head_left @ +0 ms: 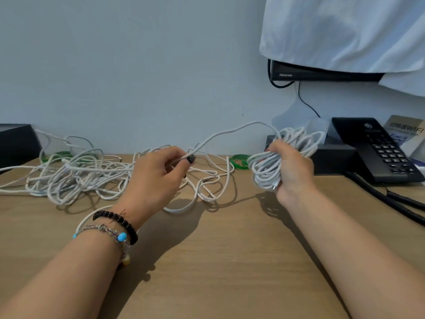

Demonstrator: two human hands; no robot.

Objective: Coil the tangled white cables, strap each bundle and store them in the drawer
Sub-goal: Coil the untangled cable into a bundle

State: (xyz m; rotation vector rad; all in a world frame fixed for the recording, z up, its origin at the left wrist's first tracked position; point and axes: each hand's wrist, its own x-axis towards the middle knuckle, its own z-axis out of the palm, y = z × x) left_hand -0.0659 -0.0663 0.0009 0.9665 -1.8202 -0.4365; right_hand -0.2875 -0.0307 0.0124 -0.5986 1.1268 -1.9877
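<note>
A person sits at a wooden desk point(230, 261), both bare forearms reaching forward. The right hand point(292, 171) is raised above the desk with its fingers curled round a coil point(276, 157) of thin white cable, many loops gathered together. From the coil one loose strand point(230, 131) arcs to the left hand point(158, 178), which pinches it between thumb and fingertips. Left of the coil, a tangle point(76, 176) of more white cable sprawls on the desk. A green strap point(240, 161) lies on the desk just left of the coil. The cable looks light, limp and springy, so loops could slip free; it is probably best held across all loops at once.
</note>
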